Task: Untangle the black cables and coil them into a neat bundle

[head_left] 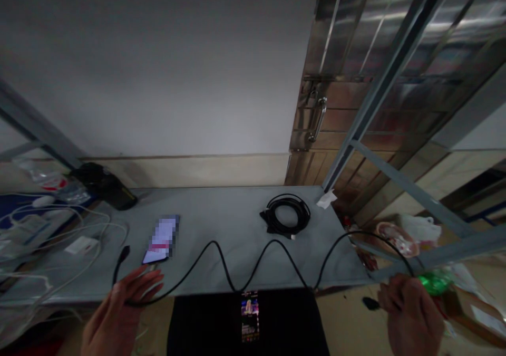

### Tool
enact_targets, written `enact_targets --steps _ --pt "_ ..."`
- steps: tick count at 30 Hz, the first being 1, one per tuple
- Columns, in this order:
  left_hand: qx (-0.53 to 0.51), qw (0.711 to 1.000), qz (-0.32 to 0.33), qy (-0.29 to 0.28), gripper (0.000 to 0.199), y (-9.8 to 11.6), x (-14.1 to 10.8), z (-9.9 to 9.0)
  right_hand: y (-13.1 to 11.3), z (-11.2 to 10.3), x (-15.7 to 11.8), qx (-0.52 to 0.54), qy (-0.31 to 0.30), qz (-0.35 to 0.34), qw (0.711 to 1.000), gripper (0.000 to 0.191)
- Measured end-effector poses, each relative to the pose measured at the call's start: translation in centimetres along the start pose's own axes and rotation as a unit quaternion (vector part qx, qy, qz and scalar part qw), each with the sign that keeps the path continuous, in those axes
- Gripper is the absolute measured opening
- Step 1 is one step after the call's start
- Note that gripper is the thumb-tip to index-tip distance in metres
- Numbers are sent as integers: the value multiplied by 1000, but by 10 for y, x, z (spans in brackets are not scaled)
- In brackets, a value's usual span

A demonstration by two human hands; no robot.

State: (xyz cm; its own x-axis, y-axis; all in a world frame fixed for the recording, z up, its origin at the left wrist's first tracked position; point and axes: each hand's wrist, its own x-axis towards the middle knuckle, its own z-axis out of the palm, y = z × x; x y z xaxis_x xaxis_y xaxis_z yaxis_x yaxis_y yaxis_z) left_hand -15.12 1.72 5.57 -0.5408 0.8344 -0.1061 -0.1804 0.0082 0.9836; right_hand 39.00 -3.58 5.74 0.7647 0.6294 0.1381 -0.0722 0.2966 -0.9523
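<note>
A narrow lit screen point(250, 316) shows against a black surface point(209, 327) at the near edge. The right hand point(411, 308) is curled tightly around a long, thin black cable point(213, 241), whose dark connector pokes out beside it. The left hand point(126, 298) has its fingers loosely extended against the cable's other end; whether it pinches cannot be told. The cable waves between them over the grey bench point(233, 213), where a lit, blurred-out phone point(162, 240) lies just beyond the left fingers. Farther back sit a coiled black cable point(303, 216) and a tilted black bottle point(105, 186).
</note>
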Motion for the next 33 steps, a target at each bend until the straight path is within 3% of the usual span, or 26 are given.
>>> enact_targets --steps 8,22,28,33 --pt "-13 1000 -16 3 55 7 -10 15 0 2 6 7 10 -17 1000 61" --pt "-36 999 -30 10 53 4 -14 21 2 8 -1 10 -5 -12 1000 58" --pt "-69 995 -67 -17 55 -13 -13 32 19 29 -18 -37 -73 29 996 60" --pt "-104 979 -145 -99 66 -32 -28 76 35 71 -61 -152 -218 57 962 62"
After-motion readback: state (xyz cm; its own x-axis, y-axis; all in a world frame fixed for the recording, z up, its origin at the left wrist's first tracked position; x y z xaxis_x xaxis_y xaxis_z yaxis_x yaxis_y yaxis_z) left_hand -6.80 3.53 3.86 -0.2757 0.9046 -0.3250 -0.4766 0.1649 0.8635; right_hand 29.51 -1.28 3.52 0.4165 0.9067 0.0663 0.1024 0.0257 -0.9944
